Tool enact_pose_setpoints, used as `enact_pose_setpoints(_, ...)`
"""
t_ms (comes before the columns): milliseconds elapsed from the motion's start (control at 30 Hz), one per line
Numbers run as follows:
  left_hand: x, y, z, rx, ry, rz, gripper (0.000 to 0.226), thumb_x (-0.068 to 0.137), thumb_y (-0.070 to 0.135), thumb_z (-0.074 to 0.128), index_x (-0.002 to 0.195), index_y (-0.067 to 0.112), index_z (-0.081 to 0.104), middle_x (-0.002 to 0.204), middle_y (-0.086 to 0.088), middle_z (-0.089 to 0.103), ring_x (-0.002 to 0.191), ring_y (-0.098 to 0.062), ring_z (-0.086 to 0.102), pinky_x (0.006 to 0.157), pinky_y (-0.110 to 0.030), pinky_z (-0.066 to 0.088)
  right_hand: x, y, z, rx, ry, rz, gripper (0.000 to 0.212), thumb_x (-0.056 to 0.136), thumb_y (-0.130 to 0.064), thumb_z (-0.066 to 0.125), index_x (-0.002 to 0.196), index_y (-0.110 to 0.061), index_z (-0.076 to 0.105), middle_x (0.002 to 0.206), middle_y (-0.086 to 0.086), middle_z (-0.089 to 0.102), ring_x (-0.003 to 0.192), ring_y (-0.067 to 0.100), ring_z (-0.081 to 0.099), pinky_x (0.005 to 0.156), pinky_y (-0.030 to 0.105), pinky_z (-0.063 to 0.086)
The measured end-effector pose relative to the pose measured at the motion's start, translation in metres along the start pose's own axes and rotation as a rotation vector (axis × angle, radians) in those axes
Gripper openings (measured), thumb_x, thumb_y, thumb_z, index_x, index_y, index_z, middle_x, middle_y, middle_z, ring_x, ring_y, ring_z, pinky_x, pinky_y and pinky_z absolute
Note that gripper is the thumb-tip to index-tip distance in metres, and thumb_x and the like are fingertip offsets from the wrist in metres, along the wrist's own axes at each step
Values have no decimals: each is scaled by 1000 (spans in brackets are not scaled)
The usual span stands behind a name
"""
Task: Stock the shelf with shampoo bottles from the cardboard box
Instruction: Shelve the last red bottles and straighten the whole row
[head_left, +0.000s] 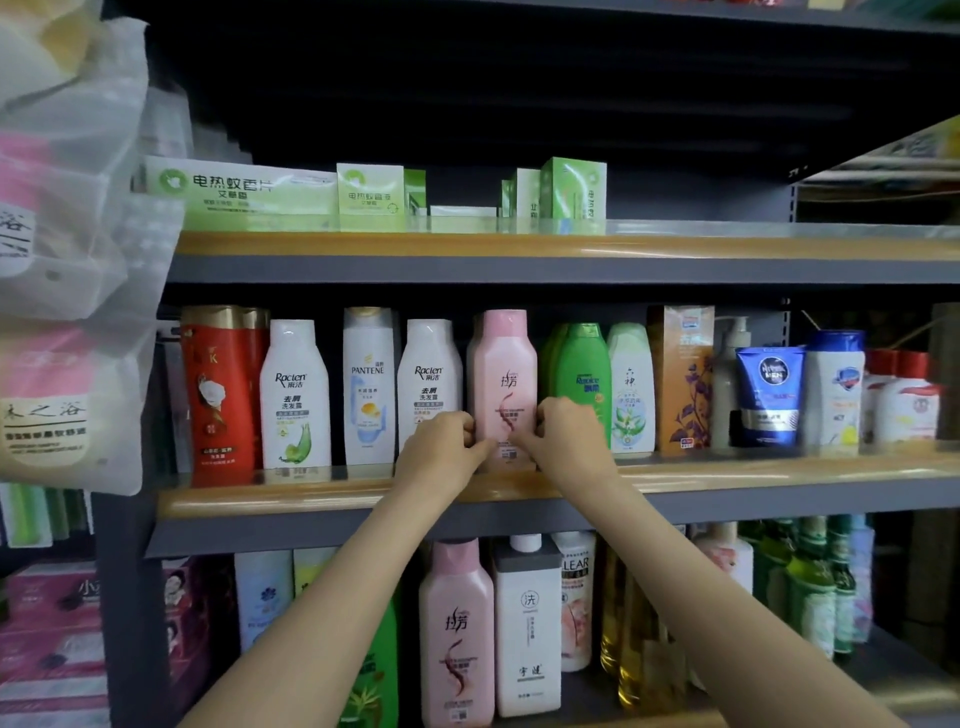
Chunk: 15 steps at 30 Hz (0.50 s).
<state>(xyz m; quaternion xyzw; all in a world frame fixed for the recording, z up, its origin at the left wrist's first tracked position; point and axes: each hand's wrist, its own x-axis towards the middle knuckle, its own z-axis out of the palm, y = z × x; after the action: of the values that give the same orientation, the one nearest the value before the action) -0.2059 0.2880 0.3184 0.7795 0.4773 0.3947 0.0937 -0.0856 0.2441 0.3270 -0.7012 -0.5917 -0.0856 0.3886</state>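
Both hands are up on the middle shelf (322, 496), working one pink shampoo bottle (503, 374). It stands upright behind the shelf's front lip, a white Raclen bottle (429, 379) on its left and a green bottle (584, 379) on its right. The left hand (439, 447) and right hand (566, 436) have their fingers curled, pinching its lower sides.

We see a glossy pink plastic bottle (503, 379) on a matt grey metal shelf (363, 527) edged with smooth wood-look trim (291, 501), beside hazy plastic bags (72, 249).
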Motion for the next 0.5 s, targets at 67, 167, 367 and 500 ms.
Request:
enact_pose_setpoints(67,1,-1,-1,5,-2,-8,28,86,32,60,106,13,62,111,-4,68,102,-23,61,85,-34,48,-1,-2,1,13,0,21,22,86,-26,62,79,-11,47,98,19,65,94,34,60,65,29,33)
enact_pose_setpoints(167,2,-1,-2,8,2,-24,29,86,31,60,108,13,62,111,-4,67,104,-22,61,86,-33,47,-1,-5,2,17,-5,32,38,87,-26,61,63,-15,33,102,18,63,94,32,59,65,28,29)
enact_pose_setpoints(367,2,0,-1,8,13,-21,28,87,30,59,106,10,62,109,-7,68,102,-24,60,83,-32,45,1,-7,0,13,-13,31,47,88,-24,60,59,-18,23,101,20,62,91,32,56,62,29,29)
enact_pose_setpoints(500,2,0,-3,-18,0,-7,25,85,27,60,104,10,62,107,-6,69,102,-22,61,86,-33,47,2,-4,2,-17,-27,4,46,88,-18,59,60,-19,22,97,20,60,94,35,57,63,31,33)
